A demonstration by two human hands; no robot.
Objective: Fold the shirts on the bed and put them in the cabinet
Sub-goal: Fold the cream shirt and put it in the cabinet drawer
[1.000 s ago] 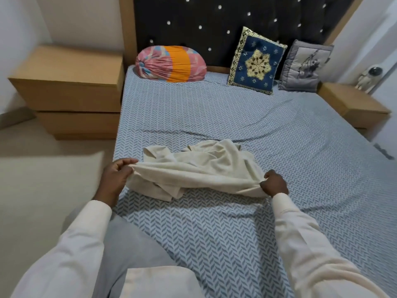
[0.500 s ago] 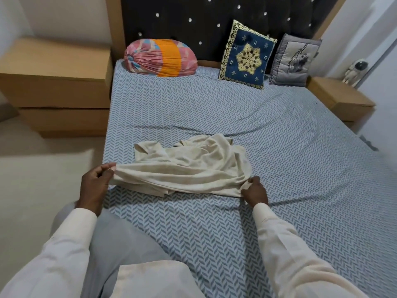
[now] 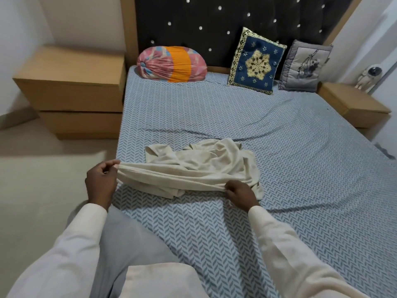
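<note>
Between the fingers [image 3: 111, 164] of both hands, the shirt [image 3: 202, 166] is stretched out. Left hand [image 3: 101, 181] pinches one end, right hand [image 3: 241, 193] pinches the other, and the rest is crumpled on the bed [image 3: 214, 117] just beyond.

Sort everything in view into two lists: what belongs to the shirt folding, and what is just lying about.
Belongs to the job: cream shirt, pinched by left hand and right hand; bed it lies on.

Just lying about: pink-and-orange bolster, blue cushion, grey cushion, larger bedside unit, smaller bedside unit, astronaut figure.
</note>
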